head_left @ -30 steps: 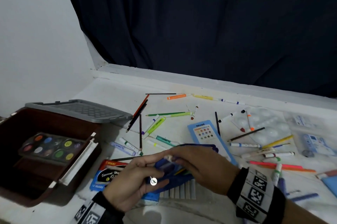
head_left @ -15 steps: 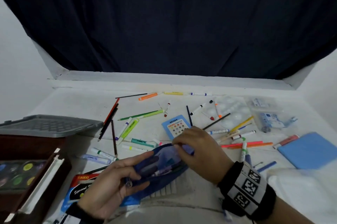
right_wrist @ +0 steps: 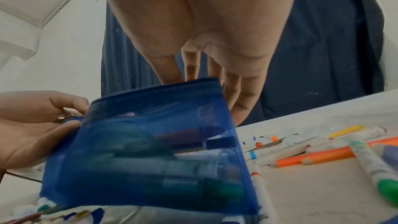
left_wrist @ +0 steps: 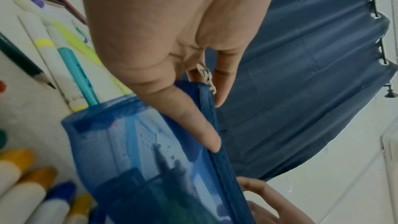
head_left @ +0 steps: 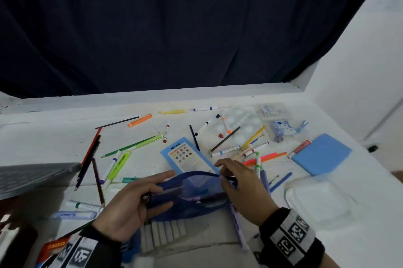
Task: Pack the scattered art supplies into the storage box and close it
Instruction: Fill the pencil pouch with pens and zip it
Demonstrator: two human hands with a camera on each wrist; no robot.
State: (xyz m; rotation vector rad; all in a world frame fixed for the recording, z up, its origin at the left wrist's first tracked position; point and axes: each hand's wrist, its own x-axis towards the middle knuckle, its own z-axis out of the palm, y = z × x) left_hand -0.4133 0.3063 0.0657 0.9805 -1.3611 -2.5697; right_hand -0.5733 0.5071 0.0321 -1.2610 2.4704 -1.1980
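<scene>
Pouch zipped shut; view swung right, off the storage box.
Left hand (head_left: 128, 206) pinches zipper pull, right hand (head_left: 242, 189) grips blue mesh pouch (head_left: 192, 191) far end, near table's front edge; boxing likely next.

Legible text: "Ninso" printed at the top of the light blue card (head_left: 187, 157) on the table, with a smaller line beneath starting "COLOR" (remainder too small to read). Red packet (head_left: 56, 246) at lower left carries white lettering, blurred, unreadable. Wristband markers are square coded patterns, not text.

Left hand (left_wrist: 172, 43) pinches blue pouch (left_wrist: 150, 168) zipper end.
</scene>
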